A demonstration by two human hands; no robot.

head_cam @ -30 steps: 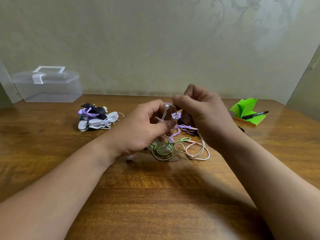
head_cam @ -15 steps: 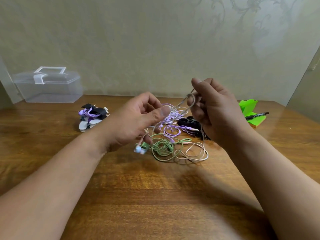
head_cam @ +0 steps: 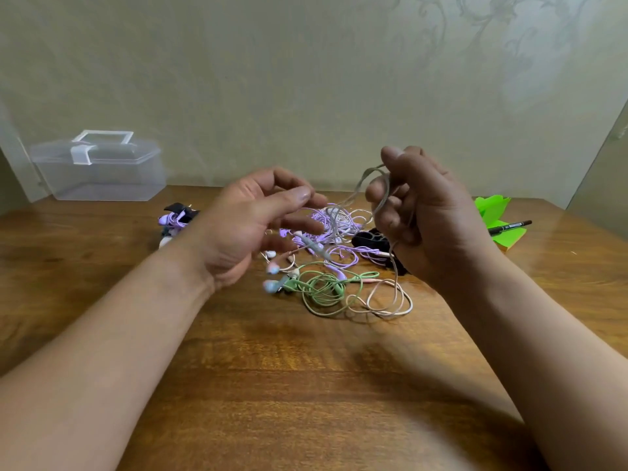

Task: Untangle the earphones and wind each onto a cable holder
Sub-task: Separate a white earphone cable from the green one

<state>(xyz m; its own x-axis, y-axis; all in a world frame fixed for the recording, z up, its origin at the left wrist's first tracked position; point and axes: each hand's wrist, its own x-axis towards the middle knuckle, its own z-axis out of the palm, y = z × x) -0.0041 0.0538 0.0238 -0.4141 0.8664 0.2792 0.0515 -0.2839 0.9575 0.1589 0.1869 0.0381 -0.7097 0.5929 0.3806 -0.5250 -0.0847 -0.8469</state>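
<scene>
A tangle of earphones lies on the wooden table: purple cable, green cable and pale pink cable, with blue-tipped earbuds at its left. My right hand is raised above the tangle and grips a loop of the pink cable, which runs down to the table. My left hand hovers left of the tangle with loosely bent fingers and holds nothing. A black cable holder lies behind the tangle, partly hidden by my right hand.
A pile of wound earphones on holders sits behind my left wrist. A clear plastic box stands at the back left. Green sticky notes and a black pen lie at the right.
My right hand has lifted the pink loop higher and to the right. My left hand has let go of the cable and opened, and the earbuds dropped to the table.
</scene>
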